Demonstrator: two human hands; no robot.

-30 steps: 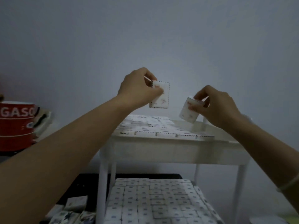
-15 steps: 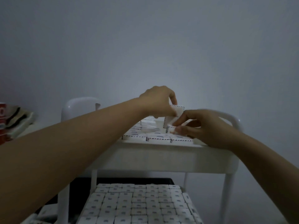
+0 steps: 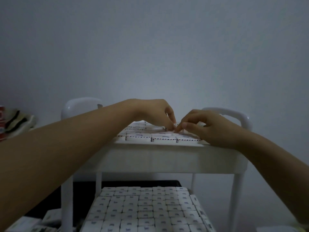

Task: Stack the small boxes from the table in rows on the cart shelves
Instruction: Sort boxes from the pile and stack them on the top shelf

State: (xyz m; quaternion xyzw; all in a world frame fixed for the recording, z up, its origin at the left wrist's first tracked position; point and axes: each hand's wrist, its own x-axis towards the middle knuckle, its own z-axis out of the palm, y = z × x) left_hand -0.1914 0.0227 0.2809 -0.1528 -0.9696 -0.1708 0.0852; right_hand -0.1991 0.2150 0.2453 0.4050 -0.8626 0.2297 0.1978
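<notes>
Small white boxes with dashed edges (image 3: 163, 139) lie in flat rows on the top shelf of the white cart (image 3: 150, 158). My left hand (image 3: 155, 113) reaches over them, its curled fingertips pinching a small box (image 3: 169, 130) down into the layer. My right hand (image 3: 212, 128) comes in from the right, heel on the shelf's front right edge. Its thumb and forefinger pinch at the same spot, fingertips almost touching the left hand's. The box or boxes under the fingers are mostly hidden. The lower shelf (image 3: 147, 210) is covered with several tight rows of the same boxes.
White cart handles rise at the back left (image 3: 80, 104) and back right (image 3: 234, 114). Loose boxes (image 3: 33, 223) lie low at the bottom left beside the cart leg. A red mug and cloth (image 3: 15, 123) sit at the far left. A plain wall is behind.
Both hands came down from the air, where each held a box, onto the top shelf's layer. The left hand's upright box now lies flat under the fingertips. The view tilted down.
</notes>
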